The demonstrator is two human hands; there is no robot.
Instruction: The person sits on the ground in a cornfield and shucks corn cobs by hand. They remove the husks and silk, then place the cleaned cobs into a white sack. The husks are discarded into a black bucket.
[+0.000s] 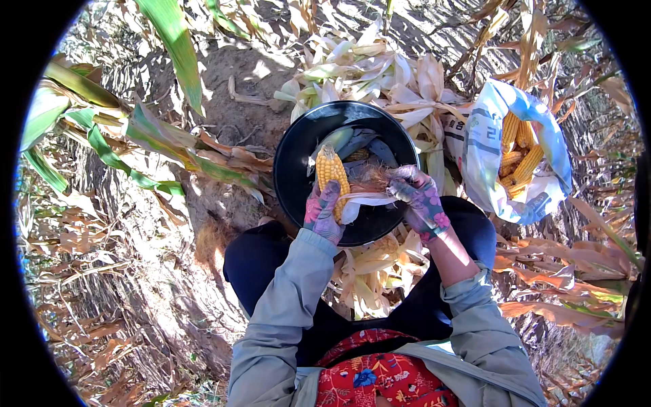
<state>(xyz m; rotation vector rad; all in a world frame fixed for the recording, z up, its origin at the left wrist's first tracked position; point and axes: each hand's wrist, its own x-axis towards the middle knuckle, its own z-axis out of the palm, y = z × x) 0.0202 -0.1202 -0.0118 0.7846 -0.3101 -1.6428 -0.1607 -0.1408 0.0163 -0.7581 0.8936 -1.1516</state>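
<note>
Over a black bucket (285, 178), my gloved left hand (324, 211) grips a yellow ear of corn (331, 171), its kernels mostly bare and its tip pointing away from me. Pale husk (369, 199) stretches from the lower part of the ear toward my right. My gloved right hand (417, 197) is closed on that husk and a brown tuft of corn silk (368, 178). Inside the bucket, behind the ear, lie more ears still wrapped in greenish husk (359, 141). Both gloves are purple-grey with pink flower patterns.
A white and blue sack (485, 146) at the right holds several bare yellow ears (521, 152). Stripped husks (380, 64) are heaped beyond the bucket, and more husks (380, 278) lie between my legs. Green corn leaves (173, 51) reach in from the left. Dry stalks cover the surrounding soil.
</note>
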